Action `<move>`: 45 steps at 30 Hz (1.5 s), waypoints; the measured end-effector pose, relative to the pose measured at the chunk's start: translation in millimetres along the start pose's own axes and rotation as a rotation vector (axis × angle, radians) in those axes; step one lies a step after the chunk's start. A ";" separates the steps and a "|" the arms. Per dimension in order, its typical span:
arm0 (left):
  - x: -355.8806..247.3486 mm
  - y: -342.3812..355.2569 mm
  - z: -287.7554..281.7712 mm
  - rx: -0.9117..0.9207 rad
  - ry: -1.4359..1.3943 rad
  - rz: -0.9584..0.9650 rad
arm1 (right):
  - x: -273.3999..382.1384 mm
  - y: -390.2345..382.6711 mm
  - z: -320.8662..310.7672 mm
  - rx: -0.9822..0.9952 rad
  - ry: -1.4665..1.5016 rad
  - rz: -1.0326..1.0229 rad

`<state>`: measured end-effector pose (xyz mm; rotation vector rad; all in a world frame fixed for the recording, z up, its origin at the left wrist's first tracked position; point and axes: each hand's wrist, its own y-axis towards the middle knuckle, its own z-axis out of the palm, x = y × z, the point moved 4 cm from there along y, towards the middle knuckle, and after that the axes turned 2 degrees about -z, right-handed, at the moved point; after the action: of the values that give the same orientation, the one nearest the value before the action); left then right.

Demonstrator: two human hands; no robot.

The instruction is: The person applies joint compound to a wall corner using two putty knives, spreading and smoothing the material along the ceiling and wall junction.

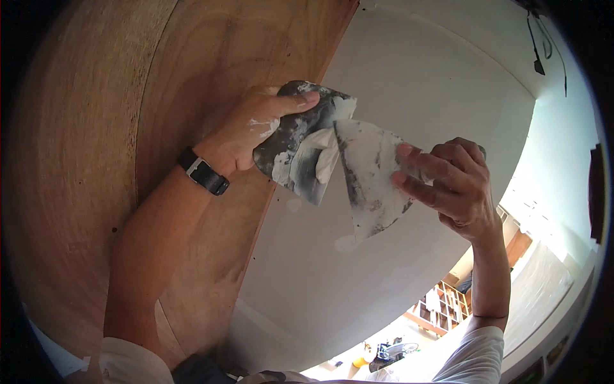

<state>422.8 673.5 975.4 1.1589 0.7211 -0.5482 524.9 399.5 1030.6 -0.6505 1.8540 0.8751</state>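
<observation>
My left hand is closed on a dark, flat plate smeared with white filler, its thumb lying along the upper face. A thick lump of white filler sits on that plate near its right edge. In my right hand is a putty knife with a broad, flared blade, streaked white and grey. Its blade edge meets or overlaps the plate beside the lump; I cannot tell how firmly they touch. White smears mark my left hand, and a black strap circles that wrist.
Bare plywood panelling lies on the left, meeting a smooth white panel along a long edge. Dark wires hang at the upper right. Lower right, a wooden rack and assorted items stand well below in bright light.
</observation>
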 end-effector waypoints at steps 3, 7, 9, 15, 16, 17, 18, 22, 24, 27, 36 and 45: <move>-3.2 -4.0 4.8 0.009 0.050 -0.006 | 8.5 6.1 0.1 0.074 -0.032 0.006; -2.3 -4.1 5.2 0.043 0.048 -0.004 | 14.9 8.7 2.8 0.188 -0.107 0.011; -1.1 -4.8 2.7 0.037 0.041 0.009 | 13.4 6.3 4.7 0.185 -0.131 0.011; -8.2 -1.4 5.1 0.013 0.074 0.020 | -41.8 -4.4 4.3 0.234 -0.432 0.124; -10.5 -2.5 5.8 0.006 0.086 0.035 | -57.7 -6.0 7.8 0.248 -0.495 0.177; -12.0 -3.1 6.0 -0.001 0.098 0.049 | -71.4 -3.2 11.4 0.238 -0.511 0.223; -13.0 -3.3 3.5 -0.035 0.098 0.073 | -86.1 3.1 15.8 0.227 -0.527 0.265; -8.3 -1.7 1.6 -0.125 0.091 0.094 | -136.2 31.6 45.3 0.239 -0.623 0.334; -7.4 0.8 -1.3 -0.121 0.082 0.082 | -158.3 48.7 67.1 0.282 -0.679 0.341; -4.3 0.8 -2.9 -0.093 0.058 0.098 | -185.4 62.5 96.1 0.284 -0.767 0.291; -2.3 2.2 -5.9 -0.085 0.045 0.060 | -224.3 99.4 128.7 0.508 -0.822 0.369; -5.0 -0.2 0.4 -0.079 0.060 0.058 | -226.3 112.4 131.6 0.491 -0.782 0.391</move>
<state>419.4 673.2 979.1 1.1229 0.7524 -0.4340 603.1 586.3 1231.1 0.3455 1.3854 0.7236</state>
